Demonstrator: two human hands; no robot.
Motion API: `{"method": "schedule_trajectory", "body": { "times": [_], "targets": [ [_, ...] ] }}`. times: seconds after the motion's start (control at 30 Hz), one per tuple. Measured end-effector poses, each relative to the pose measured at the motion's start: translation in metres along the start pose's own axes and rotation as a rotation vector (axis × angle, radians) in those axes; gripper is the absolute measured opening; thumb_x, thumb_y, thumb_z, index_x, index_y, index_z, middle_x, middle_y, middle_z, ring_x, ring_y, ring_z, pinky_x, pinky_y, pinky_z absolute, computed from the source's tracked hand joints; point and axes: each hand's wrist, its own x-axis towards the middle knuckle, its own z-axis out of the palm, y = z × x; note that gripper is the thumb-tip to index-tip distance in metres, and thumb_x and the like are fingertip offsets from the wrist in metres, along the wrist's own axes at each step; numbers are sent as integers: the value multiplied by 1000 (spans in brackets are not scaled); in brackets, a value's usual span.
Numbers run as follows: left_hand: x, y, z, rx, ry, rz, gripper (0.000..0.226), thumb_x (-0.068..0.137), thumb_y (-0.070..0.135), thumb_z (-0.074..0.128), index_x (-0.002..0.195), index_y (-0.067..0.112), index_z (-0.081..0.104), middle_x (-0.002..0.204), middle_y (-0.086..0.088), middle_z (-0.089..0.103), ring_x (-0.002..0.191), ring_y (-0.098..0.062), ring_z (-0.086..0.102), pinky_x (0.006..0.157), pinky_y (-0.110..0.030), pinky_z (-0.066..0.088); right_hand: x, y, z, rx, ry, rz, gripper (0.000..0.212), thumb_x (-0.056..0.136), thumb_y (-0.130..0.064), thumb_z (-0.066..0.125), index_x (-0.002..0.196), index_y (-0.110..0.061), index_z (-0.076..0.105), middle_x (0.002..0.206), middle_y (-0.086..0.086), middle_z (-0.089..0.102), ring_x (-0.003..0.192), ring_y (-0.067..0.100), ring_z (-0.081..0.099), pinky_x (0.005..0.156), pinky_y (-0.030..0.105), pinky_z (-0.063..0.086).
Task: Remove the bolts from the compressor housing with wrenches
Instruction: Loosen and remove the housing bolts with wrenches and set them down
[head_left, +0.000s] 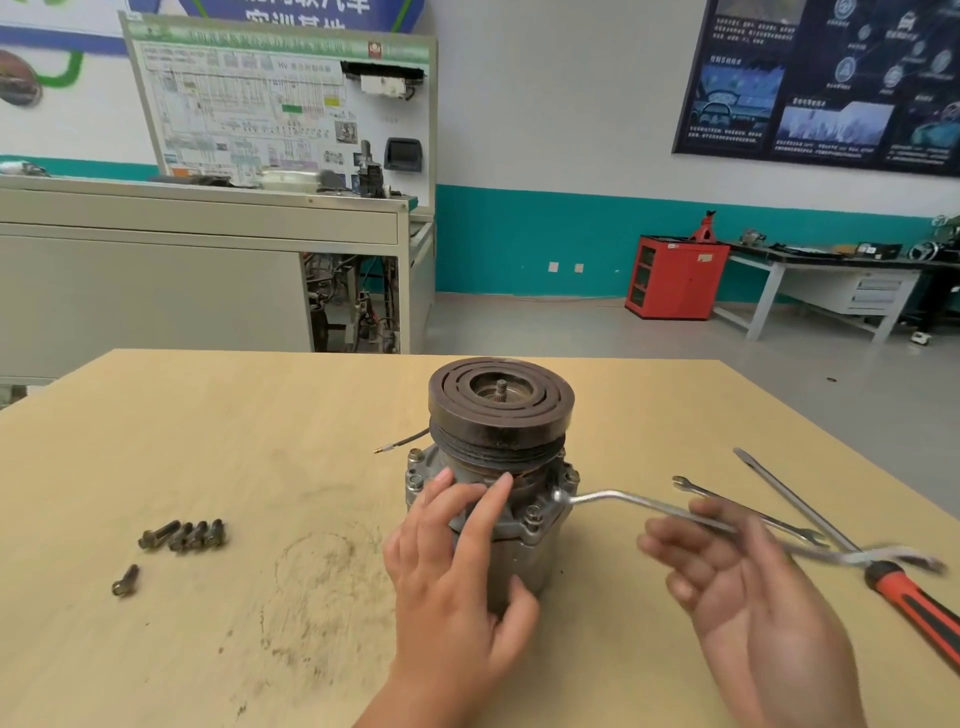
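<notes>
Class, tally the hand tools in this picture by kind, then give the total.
Wrenches: 2 (bent wrench, its end at the compressor; open-ended wrench, lying loose)
Screwdrivers: 1 (orange-handled screwdriver)
Total: 3

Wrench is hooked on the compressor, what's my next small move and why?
Probably close the right hand round the wrench handle and pull. Its ring end is seated on the right side of the compressor housing, the left hand grips the housing, and the right fingers look open under the handle.
</notes>
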Motion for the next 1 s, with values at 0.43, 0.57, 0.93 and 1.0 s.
{"method": "schedule_trajectory", "body": {
  "times": [0.43, 0.57, 0.93, 1.0],
  "targets": [
    [-1, 1, 0, 59, -16, 19, 60, 65, 31, 49, 124, 34, 51, 121, 2, 41, 132, -22, 34, 105, -29, 18, -44, 21, 24, -552, -114, -377, 13, 75, -46, 49, 79, -46, 62, 75, -1, 75, 58, 20, 71, 44, 9, 41],
    [-1, 2, 0, 50, -15, 6, 56, 62, 29, 48, 118, 35, 53, 121, 2, 41, 132, -23, 34, 102, -29, 19, -24, 9, 20, -388, -67, -262, 25, 78, -52, 51, 70, -33, 64, 58, 10, 68, 36, 20, 57, 38, 9, 34],
    [0, 0, -3, 19, -10, 42, 58, 62, 29, 49, 120, 34, 50, 122, 3, 41, 132, -23, 34, 95, -27, 20, 111, 17, 24, -105, -170, 349, 41, 98, -26, 39, 67, -16, 64, 40, -8, 34, 33, 4, 29, 34, 16, 26],
    [0, 1, -4, -4, 2, 22, 63, 63, 30, 49, 126, 26, 46, 124, 4, 42, 133, -22, 34, 101, -25, 19, 90, 10, 12, 154, -66, 280, 32, 95, -32, 44, 72, -16, 60, 44, -8, 39, 37, 3, 35, 35, 15, 30]
  ]
}}
